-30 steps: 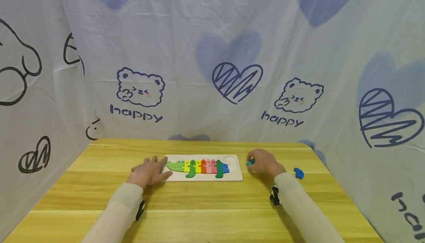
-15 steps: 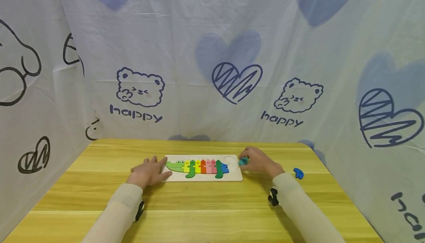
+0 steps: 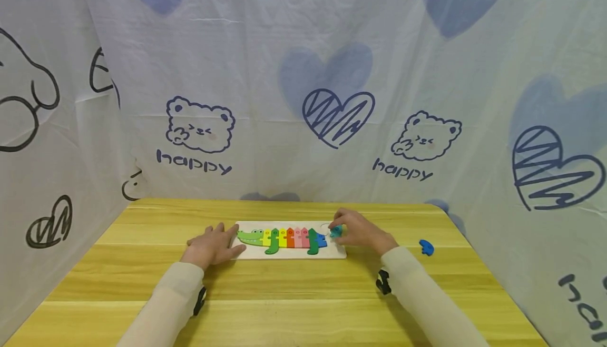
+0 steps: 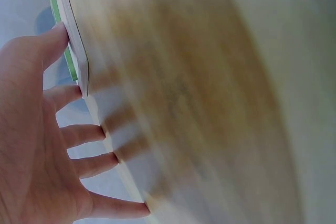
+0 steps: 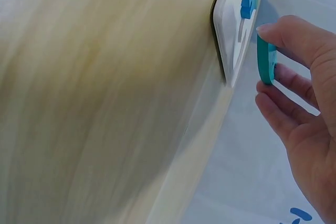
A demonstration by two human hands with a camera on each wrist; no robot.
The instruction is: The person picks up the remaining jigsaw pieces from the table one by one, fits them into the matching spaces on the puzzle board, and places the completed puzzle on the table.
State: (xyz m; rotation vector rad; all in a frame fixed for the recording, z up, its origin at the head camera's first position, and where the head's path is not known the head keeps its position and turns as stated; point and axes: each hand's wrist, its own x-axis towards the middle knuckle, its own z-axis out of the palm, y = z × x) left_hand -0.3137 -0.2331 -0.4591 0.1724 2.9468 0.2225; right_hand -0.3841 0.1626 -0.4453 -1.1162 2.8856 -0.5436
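Note:
A white puzzle board point(image 3: 289, 253) lies on the table, filled with colourful crocodile pieces from a green head point(image 3: 250, 237) to a blue piece point(image 3: 322, 240). Fingers spread, my left hand point(image 3: 213, 246) rests at the board's left end; its thumb touches the board edge point(image 4: 79, 61) in the left wrist view. My right hand point(image 3: 360, 229) pinches a teal puzzle piece point(image 5: 266, 60) between thumb and fingers, over the board's right end. In the right wrist view a gap shows between this piece and the board. A bare curved outline point(image 3: 326, 226) is partly visible beside it.
A loose blue puzzle piece point(image 3: 426, 247) lies on the wooden table point(image 3: 294, 305) to the right of my right hand. Behind the table hangs a white cloth point(image 3: 265, 147) printed with hearts and bears.
My right hand has picked the teal piece up from beside the board and carried it left over the board's right end. My left hand and the board have stayed put.

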